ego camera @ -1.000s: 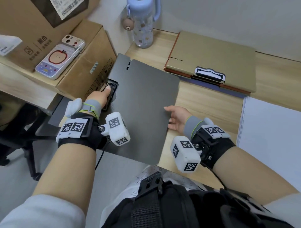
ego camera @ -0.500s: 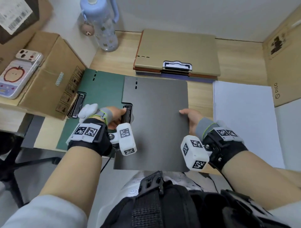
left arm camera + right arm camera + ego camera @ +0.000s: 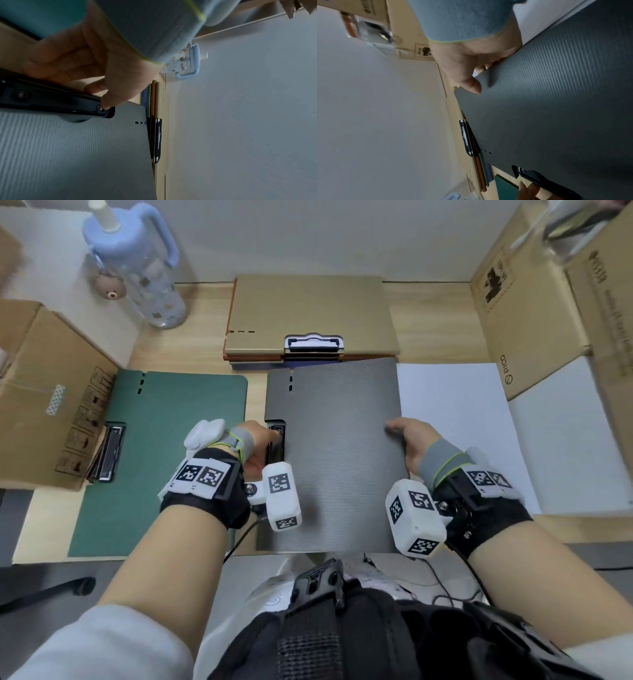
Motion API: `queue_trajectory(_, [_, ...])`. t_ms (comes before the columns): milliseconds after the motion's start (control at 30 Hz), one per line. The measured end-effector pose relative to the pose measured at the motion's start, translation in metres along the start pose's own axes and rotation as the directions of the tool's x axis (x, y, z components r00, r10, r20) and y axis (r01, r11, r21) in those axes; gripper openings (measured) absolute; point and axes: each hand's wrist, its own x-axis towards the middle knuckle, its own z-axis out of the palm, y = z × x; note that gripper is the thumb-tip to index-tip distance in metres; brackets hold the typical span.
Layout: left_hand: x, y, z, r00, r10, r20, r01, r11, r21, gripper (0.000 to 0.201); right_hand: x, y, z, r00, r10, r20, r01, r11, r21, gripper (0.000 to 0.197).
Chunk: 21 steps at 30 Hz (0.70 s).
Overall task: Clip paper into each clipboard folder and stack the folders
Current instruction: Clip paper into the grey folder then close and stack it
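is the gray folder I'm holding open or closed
Closed: the gray folder shows only its ribbed cover, lying flat; no paper is visible inside.

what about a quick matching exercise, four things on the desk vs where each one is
Things:
1. grey folder
2. green folder
3. tan folder
4. water bottle

Places:
A. far left corner, by the wall
B. flat on the desk, left of centre
C. top of the stack at the back
D. held at its side edges by the left hand and right hand

Pairs: 1-D, 2-B, 3-C, 4-A
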Motion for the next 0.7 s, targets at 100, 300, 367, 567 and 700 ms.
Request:
queue_trajectory(100, [-0.003,0.006,0.001,1.0,0.019,0.003,-0.019,1.0,-0.01,0.034,-0.008,-0.01,-0.003,0.994,-0.1,0.033,0.1,0.995,0.006,0.018])
queue_trajectory(300, [-0.02,0.027,-0.008,0.987,0.154,0.045,-0.144,0.972,-0.186,0.046,-0.04,-0.045,0.011,0.953,-0.206,0.223,0.223,0.974,-0.05,0.02])
queue_trajectory(367, [-0.032,0.037,-0.017,0.975,0.218,0.038,-0.198,0.938,-0.286,0.054,-0.048,-0.054,0.021,0.925,-0.227,0.305,0.248,0.968,-0.034,0.023])
queue_trajectory(567, [-0.084,0.061,-0.046,0.901,0.434,-0.017,-0.418,0.856,-0.305,0.06,-0.064,-0.067,0.059,0.839,-0.268,0.474,0.34,0.938,-0.072,0.034])
queue_trajectory(700, [-0.099,0.061,-0.06,0.869,0.487,-0.083,-0.493,0.842,-0.218,0.047,-0.071,-0.071,0.081,0.813,-0.304,0.497,0.4,0.911,-0.097,0.026])
